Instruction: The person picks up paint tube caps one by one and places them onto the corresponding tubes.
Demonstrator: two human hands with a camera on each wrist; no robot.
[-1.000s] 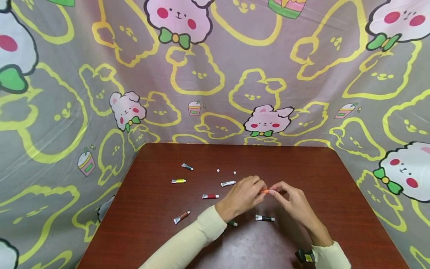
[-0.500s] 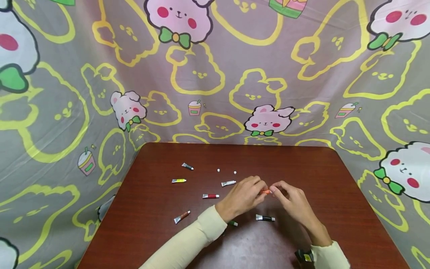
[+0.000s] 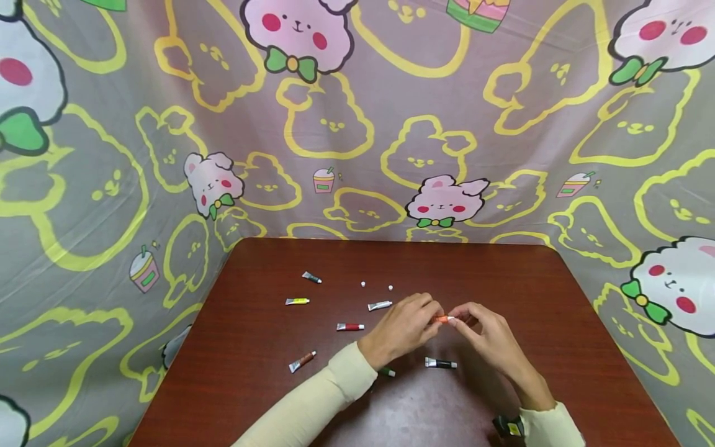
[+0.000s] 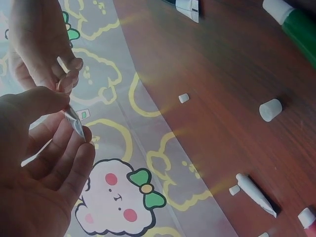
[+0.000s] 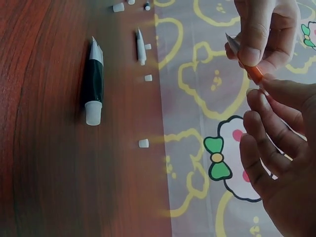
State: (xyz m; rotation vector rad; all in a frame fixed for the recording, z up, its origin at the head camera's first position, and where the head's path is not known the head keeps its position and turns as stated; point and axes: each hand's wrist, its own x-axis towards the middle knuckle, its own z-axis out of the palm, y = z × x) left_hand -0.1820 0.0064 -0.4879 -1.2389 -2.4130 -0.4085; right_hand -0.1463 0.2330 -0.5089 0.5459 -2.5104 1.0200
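Note:
Above the table, my left hand (image 3: 410, 324) holds a small orange paint tube (image 3: 444, 319) between thumb and fingers. Its silver crimped end (image 4: 75, 123) points out of that grip in the left wrist view. My right hand (image 3: 491, 338) pinches the tube's white cap end with thumb and index finger; the other fingers are loosely bent. In the right wrist view the orange body (image 5: 254, 73) shows between the two hands. The right fingertips mostly cover the cap, so I cannot tell how far on it sits.
Paint tubes lie around: black (image 3: 440, 363), white (image 3: 380, 305), red (image 3: 350, 327), yellow (image 3: 297, 301), brown (image 3: 302, 361), dark teal (image 3: 311, 277) and green (image 3: 387, 372), the last partly under my left arm. Loose white caps (image 3: 390, 287) lie toward the back. Patterned cloth (image 3: 357, 124) surrounds the table.
Both hands stay in nearly the same place on the orange paint tube. The right fingertips shift slightly at its cap end. The other tubes have not moved.

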